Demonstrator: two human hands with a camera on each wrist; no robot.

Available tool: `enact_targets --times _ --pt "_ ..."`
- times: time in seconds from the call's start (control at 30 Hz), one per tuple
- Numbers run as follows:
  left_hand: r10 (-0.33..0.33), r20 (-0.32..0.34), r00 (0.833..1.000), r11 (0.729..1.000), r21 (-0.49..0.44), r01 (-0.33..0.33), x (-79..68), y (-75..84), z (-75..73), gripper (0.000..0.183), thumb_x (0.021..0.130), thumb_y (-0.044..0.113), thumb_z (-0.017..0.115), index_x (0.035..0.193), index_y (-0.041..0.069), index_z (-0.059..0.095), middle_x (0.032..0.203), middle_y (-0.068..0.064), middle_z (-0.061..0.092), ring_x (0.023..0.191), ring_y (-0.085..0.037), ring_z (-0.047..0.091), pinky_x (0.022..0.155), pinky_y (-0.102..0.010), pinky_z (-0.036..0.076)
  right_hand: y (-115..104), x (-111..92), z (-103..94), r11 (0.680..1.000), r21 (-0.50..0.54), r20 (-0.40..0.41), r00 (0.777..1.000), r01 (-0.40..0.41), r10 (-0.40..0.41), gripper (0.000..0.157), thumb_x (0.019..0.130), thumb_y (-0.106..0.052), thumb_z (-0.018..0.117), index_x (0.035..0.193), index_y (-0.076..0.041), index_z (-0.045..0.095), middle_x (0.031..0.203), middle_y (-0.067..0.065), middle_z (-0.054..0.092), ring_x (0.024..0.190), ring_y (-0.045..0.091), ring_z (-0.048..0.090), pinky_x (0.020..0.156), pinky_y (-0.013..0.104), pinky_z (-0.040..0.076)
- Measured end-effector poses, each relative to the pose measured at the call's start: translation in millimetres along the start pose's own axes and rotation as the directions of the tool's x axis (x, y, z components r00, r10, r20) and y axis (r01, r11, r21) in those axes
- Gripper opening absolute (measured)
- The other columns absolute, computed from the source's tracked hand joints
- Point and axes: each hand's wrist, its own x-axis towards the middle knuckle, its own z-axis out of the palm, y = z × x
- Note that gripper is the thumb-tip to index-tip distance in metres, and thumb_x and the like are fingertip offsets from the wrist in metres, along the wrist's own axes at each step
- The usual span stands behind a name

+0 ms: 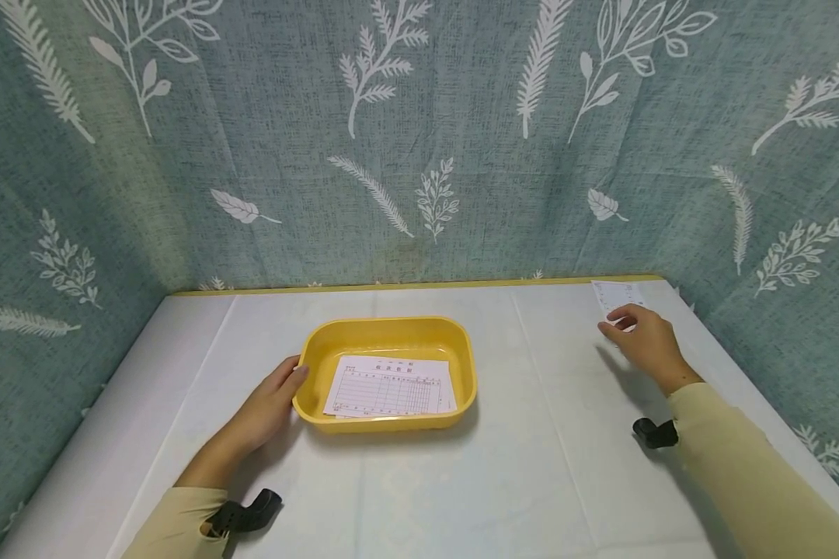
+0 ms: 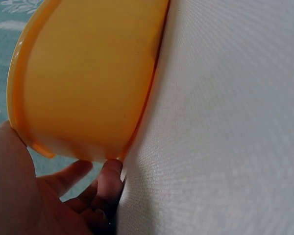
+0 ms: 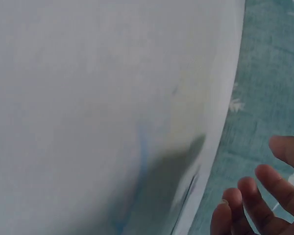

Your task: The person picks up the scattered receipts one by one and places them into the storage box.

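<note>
A yellow plastic basin (image 1: 384, 424) stands left of the middle on the white-covered table, holding white printed form sheets (image 1: 395, 386) with a ruled grid. My left hand (image 1: 271, 405) grips its left end, thumb over the rim and fingers against the outer wall; the left wrist view shows the basin's side (image 2: 88, 73) up close. Over at the back right, my right hand (image 1: 649, 343) hovers with loosely bent fingers beside a white printed paper (image 1: 614, 293), partly covering it. In the right wrist view, the fingers (image 3: 272, 188) are apart and hold nothing.
The white tablecloth (image 1: 419, 497) has fold lines. A yellow strip (image 1: 419, 286) runs along the table's back edge. Patterned green-blue fabric (image 1: 287, 116) hangs behind and at both sides. Black wrist devices (image 1: 252, 512) sit on both forearms.
</note>
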Motion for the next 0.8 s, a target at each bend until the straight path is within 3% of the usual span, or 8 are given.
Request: enact_targets --times 0.23,0.4,0.57,0.8 --pt "-0.004 0.001 1.000 1.000 -0.004 0.004 -0.9 0.1 -0.4 0.058 0.108 0.047 0.031 0.151 0.008 0.035 0.153 -0.020 0.042 0.147 -0.039 0.030 0.120 -0.064 0.019 15 6 -6.3 0.993 -0.050 0.070 0.992 -0.102 0.106 0.050 0.098 -0.037 0.062 0.126 0.004 0.055 0.114 0.029 0.058 0.091 0.035 0.059 0.069 0.036 0.050" --pt "-0.008 0.000 1.000 1.000 0.002 0.008 -1.0 0.1 -0.7 0.058 0.108 0.047 0.031 0.152 0.008 0.035 0.154 -0.020 0.041 0.147 -0.040 0.029 0.120 -0.064 0.018 23 9 -11.2 0.988 -0.079 0.102 0.984 -0.137 0.144 0.054 0.097 -0.039 0.062 0.126 0.006 0.053 0.114 0.031 0.056 0.090 0.035 0.056 0.069 0.036 0.048" --pt "0.003 -0.005 1.000 1.000 -0.003 -0.003 0.1 0.0 -0.9 0.057 0.108 0.046 0.031 0.151 0.008 0.036 0.153 -0.020 0.043 0.147 -0.039 0.031 0.120 -0.064 0.019 33 10 -14.4 0.984 -0.095 0.123 0.979 -0.150 0.161 0.059 0.097 -0.040 0.061 0.127 0.008 0.050 0.120 0.035 0.054 0.098 0.041 0.055 0.075 0.043 0.049" --pt "-0.011 -0.002 1.000 1.000 -0.001 0.011 0.8 1.6 -0.2 0.057 0.108 0.046 0.030 0.151 0.008 0.035 0.154 -0.020 0.041 0.148 -0.040 0.029 0.121 -0.063 0.017 44 13 -17.3 0.966 -0.118 0.145 0.959 -0.229 0.245 0.069 0.097 -0.043 0.060 0.136 0.010 0.040 0.132 0.038 0.047 0.109 0.048 0.048 0.090 0.058 0.045"
